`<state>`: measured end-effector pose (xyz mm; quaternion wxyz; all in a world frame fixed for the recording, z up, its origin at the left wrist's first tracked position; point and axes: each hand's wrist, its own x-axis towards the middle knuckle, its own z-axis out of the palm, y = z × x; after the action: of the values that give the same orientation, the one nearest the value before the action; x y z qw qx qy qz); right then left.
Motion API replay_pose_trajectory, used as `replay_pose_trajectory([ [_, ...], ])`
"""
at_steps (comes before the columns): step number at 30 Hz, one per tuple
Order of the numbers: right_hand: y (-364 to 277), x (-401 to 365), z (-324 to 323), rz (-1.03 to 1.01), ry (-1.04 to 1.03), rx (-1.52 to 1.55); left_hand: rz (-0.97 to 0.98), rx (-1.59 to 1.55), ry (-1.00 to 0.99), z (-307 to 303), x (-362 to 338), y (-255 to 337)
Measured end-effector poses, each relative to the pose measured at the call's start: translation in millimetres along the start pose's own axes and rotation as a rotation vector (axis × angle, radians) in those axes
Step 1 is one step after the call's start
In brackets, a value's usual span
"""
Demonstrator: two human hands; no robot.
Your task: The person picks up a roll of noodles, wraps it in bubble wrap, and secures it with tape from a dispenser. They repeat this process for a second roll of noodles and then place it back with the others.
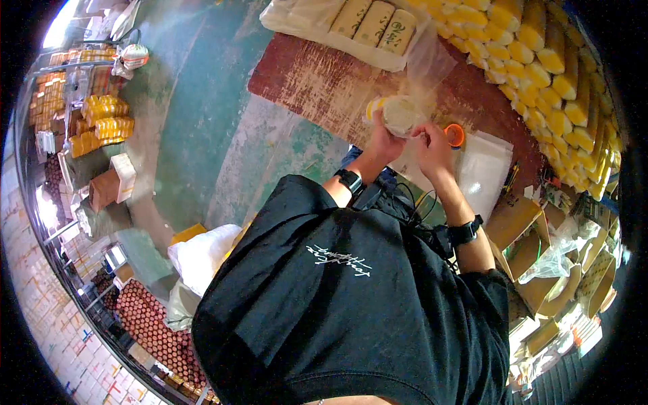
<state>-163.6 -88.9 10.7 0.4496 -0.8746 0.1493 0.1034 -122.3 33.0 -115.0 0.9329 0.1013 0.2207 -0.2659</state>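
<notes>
My left hand (385, 143) is wrapped round a cylindrical packet (403, 116), holding it above the near side of a worn red-brown table (304, 77). The packet has a yellow and white side and a pale round end turned up. My right hand (433, 147) is closed in a pinch at the packet's right edge; what lies between its fingertips is too small to make out. Just right of that hand sits an orange ring-shaped item (454, 136). Beyond the packet, several printed cylindrical packs (373, 25) lie in a clear plastic bag (297, 20).
Yellow and white packs (540, 54) are piled high at the right. Flat clear plastic sheets (482, 172) lie at the table's near edge. Open cardboard boxes (523, 233) stand below right. On the left are shelves with yellow packs (108, 118) and a white sack (202, 256) on the floor.
</notes>
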Motion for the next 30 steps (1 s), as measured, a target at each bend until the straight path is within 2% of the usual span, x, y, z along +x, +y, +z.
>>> replay_pose_trajectory([
  [2, -27.3, -10.2, -15.2, -0.060, 0.041, -0.324, 0.003, -0.018, 0.001, -3.1, 1.2, 2.6],
  [5, -55.9, -16.9, -12.1, 0.083, 0.092, -0.210, -0.039, -0.030, -0.010, 4.9, -3.5, 5.8],
  [8, -93.4, -17.8, -13.0, 0.164, -0.042, -0.541, -0.102, -0.040, -0.011, 2.5, -6.9, 4.9],
  [10, -71.0, -13.4, 4.7, 0.129, 0.023, -0.653, -0.154, -0.090, -0.028, 22.1, -20.9, 8.7],
  [12, -54.0, -8.6, 11.7, 0.079, 0.057, -0.640, -0.125, -0.109, -0.024, 21.1, -22.3, 5.0],
  [17, -37.2, 4.2, 2.8, -0.126, 0.067, -0.309, -0.120, -0.243, 0.028, 24.9, -33.5, 4.3],
  [20, -54.0, -1.2, -1.8, -0.039, 0.014, -0.264, -0.126, -0.226, 0.031, 17.3, -34.5, 3.4],
  [23, -54.2, -7.6, 11.5, -0.072, 0.176, -0.572, -0.146, -0.252, -0.032, 13.8, -34.8, 4.4],
  [25, -49.1, 1.4, 14.8, -0.034, 0.169, -0.566, -0.195, -0.279, -0.036, 14.2, -37.4, 5.9],
  [26, -45.3, 5.8, 15.2, -0.015, 0.169, -0.563, -0.155, -0.269, -0.022, 13.9, -37.2, 3.9],
  [29, -30.3, 12.3, 12.2, -0.143, 0.291, -0.554, -0.082, -0.238, 0.011, 11.0, -31.8, -0.4],
  [30, -32.5, 11.2, 12.0, -0.109, 0.269, -0.523, -0.094, -0.227, 0.022, 7.5, -30.6, -0.3],
])
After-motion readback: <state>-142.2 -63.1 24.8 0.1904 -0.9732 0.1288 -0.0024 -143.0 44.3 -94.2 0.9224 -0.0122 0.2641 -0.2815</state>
